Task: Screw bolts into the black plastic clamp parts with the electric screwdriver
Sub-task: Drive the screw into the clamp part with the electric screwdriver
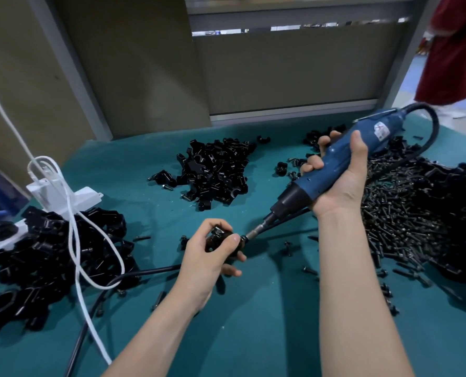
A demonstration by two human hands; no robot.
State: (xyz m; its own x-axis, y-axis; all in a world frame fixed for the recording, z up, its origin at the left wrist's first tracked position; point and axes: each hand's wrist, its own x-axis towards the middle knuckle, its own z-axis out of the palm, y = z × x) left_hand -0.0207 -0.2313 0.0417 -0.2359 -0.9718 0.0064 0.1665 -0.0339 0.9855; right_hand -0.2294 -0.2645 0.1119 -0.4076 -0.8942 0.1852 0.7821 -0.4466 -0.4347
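Left hand [207, 257] is gripping clamp [222, 238]; right hand [340, 183] is gripping screwdriver [332, 164], slanting down-left onto clamp's right-side bolt [243, 237].

Over table [253, 336] centre: clamp part [221, 240]. At 12 o'clock behind it, clamp pile [215, 172]. At 9 o'clock, second clamp pile [44, 257], power strip [63, 195] behind, cord [73, 235] on top. At 3 o'clock, bolt heap [405, 213]. At 2 o'clock, electric screwdriver [335, 164], tip at clamp part.

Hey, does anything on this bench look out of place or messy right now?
Two things. A white cable loops across the left pile of clamp parts, where it could snag. Loose bolts lie scattered on the teal mat, away from the bolt heap. Nothing looks damaged.
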